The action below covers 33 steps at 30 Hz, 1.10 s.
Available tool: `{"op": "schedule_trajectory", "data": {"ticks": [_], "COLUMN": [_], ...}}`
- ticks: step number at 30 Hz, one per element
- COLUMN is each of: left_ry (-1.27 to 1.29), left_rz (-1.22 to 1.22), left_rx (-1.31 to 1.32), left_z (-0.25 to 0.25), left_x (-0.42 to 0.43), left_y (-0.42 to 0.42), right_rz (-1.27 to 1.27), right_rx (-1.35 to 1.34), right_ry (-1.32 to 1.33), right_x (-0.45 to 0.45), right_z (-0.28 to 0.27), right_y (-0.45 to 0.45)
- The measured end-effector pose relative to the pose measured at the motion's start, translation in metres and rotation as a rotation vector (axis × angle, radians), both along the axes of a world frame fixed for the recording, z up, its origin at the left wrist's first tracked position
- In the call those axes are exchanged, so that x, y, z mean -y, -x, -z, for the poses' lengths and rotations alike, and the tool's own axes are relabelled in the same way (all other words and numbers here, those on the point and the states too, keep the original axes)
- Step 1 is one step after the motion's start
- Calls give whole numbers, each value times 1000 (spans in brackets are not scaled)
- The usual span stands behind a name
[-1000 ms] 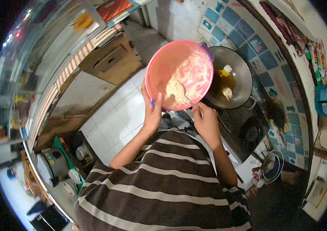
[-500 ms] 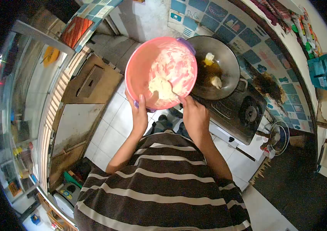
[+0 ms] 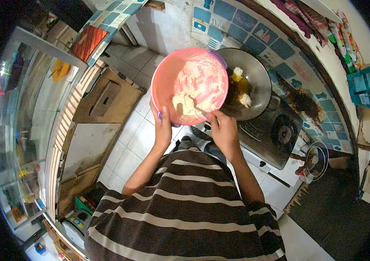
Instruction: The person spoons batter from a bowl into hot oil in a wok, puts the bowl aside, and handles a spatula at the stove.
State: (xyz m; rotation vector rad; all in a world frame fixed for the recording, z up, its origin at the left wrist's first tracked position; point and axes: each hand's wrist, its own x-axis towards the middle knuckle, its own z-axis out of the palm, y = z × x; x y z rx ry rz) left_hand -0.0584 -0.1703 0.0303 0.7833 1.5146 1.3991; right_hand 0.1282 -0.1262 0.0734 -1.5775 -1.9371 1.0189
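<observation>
My left hand (image 3: pixel 162 129) grips the near left rim of a pink plastic basin (image 3: pixel 162 85) with purple handles. Pale, sticky batter (image 3: pixel 184 103) is smeared over its inside and heaped at the near side. My right hand (image 3: pixel 225 134) is closed around the handle of a spoon (image 3: pixel 202 114), whose head is sunk in the batter. Just right of the basin, partly covered by it, a dark wok (image 3: pixel 260 89) holds oil (image 3: pixel 237 89). Two lumps of batter, a far one (image 3: pixel 237 72) and a nearer one (image 3: pixel 245 101), lie in it.
The wok sits on a gas stove (image 3: pixel 265 143) with a second burner (image 3: pixel 284 131) to its right. A wire strainer (image 3: pixel 317 158) lies beyond the stove. A glass display case (image 3: pixel 28 126) stands left, and a teal packet (image 3: pixel 366 89) hangs at right.
The basin has shifted a little right and down in view, and both hands have moved with it. The wok and its two lumps look the same.
</observation>
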Motion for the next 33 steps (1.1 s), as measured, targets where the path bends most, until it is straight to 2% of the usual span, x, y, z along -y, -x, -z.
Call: {"op": "schedule_trajectory", "data": {"ticks": [3,6,7,10,16,20,25,28,33], "left_ry": [-85,-87,-93,-132,-164,-177,-186,-189,-210], "left_rz": [-14,12,24,53,33,50,89,92,120], "left_rx": [-13,32,37,44,76,79,-57,-46,-52], "left_z": [5,0,1,-1,-3,-2,-13,-14,-8], "left_x": [-10,-15,-17,-21,-25,-24,-22,-22,-24], "left_y": [0,-2,0,1,4,4,4,6,9], "right_rz": [5,38,16,18,-24,-25,-42,-58,-34], "right_rx": [11,-115,-167,-118,29,32,22,-13,-156], "right_ry": [-70,4,-48,-220,-111,-139,-271,-67,-17], "right_x": [-6,-13,-14,-20,-23,-21,-14,-10,-13], "right_z": [-7,3,2,14,-8,-10,-3,-15,-1], "right_y": [0,-6,-3,-11,-9,-8,5,13,6]}}
